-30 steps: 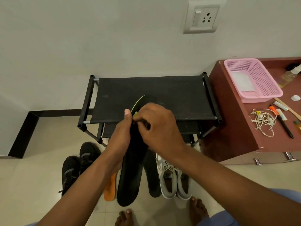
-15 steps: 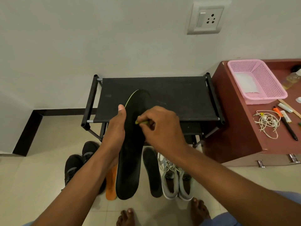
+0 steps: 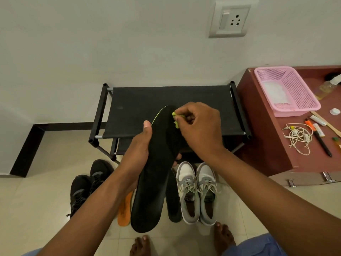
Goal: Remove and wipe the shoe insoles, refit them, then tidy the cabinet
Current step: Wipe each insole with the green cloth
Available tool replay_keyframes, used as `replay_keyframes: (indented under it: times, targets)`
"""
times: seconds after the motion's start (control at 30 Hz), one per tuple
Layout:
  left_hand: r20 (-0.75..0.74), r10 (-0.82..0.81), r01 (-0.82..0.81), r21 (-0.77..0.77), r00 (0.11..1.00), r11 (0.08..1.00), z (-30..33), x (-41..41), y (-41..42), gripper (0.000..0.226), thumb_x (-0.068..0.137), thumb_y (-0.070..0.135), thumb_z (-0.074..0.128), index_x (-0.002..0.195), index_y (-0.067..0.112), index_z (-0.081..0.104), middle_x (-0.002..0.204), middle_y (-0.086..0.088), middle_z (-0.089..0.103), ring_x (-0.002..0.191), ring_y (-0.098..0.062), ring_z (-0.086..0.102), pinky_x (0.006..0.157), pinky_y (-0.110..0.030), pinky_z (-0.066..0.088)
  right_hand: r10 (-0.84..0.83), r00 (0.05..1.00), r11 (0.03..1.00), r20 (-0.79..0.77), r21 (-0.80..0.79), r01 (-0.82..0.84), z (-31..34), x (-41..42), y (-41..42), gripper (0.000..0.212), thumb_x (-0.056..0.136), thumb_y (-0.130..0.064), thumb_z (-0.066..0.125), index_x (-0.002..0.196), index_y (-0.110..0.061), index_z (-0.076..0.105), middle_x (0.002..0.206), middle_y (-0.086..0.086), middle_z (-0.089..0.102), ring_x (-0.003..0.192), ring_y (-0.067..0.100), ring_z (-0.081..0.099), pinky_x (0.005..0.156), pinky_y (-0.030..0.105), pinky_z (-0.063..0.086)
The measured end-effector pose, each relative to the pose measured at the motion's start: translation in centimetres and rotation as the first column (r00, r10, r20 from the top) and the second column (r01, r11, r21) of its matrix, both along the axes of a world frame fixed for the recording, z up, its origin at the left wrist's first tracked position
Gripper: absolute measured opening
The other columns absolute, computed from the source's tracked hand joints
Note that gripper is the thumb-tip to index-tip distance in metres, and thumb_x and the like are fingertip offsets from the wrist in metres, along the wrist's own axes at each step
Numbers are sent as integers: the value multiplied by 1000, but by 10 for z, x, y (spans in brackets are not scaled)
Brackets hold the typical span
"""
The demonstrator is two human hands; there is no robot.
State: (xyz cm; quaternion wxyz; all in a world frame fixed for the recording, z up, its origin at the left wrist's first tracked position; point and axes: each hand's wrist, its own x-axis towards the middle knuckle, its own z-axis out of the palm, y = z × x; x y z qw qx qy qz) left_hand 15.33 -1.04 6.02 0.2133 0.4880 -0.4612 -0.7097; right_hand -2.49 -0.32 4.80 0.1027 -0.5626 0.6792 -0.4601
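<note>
- The left hand point(image 3: 137, 154) is gripping the black insole point(image 3: 155, 174) from beneath, in front of the shoe rack point(image 3: 140, 100).
- The right hand point(image 3: 200, 126) is pinching a small green cloth point(image 3: 175, 119) against the insole's toe, at 12 o'clock.

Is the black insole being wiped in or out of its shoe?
Out. The left hand holds the black insole free in the air while the right hand pinches a green cloth against it.
</note>
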Motion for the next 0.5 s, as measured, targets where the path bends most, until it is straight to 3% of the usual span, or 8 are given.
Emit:
replay_keyframes:
  times: [0.1, 0.23, 0.4, 0.5]
  targets:
    - [-1, 6, -6, -3, 1000, 1000, 1, 3, -2, 64, 105, 63, 16, 127, 24, 62, 108, -18, 77, 102, -33, 76, 82, -39, 63, 16, 1000, 999, 15, 30, -17, -2, -1, 0, 9, 87, -19, 79, 96, -21, 79, 90, -10, 73, 82, 3, 67, 75, 29, 60]
    - [-16, 118, -118, 21, 993, 993, 1, 8, -7, 63, 105, 64, 20, 127, 26, 65, 112, -8, 78, 100, -24, 77, 75, -36, 64, 179, 984, 980, 22, 87, -180, -3, 17, 9, 12, 89, -20, 78, 101, -20, 79, 96, -6, 71, 83, 4, 67, 75, 26, 60]
    - [22, 244, -245, 41, 970, 969, -1, 14, -14, 64, 102, 70, 24, 130, 31, 67, 119, -3, 77, 108, -21, 75, 99, -48, 57, 349, 936, 924, -34, 177, -339, -6, 29, 12, 43, 84, -13, 81, 125, -18, 72, 115, -1, 63, 94, 8, 61, 84, 20, 55]
    - [3, 226, -225, 90, 974, 970, 0, 13, -13, 66, 102, 71, 24, 129, 29, 67, 117, -3, 77, 106, -21, 76, 91, -43, 60, 332, 941, 934, -63, 160, -318, -6, 27, 10, 39, 85, -10, 81, 122, -18, 74, 112, -1, 64, 92, 7, 60, 83, 18, 52]
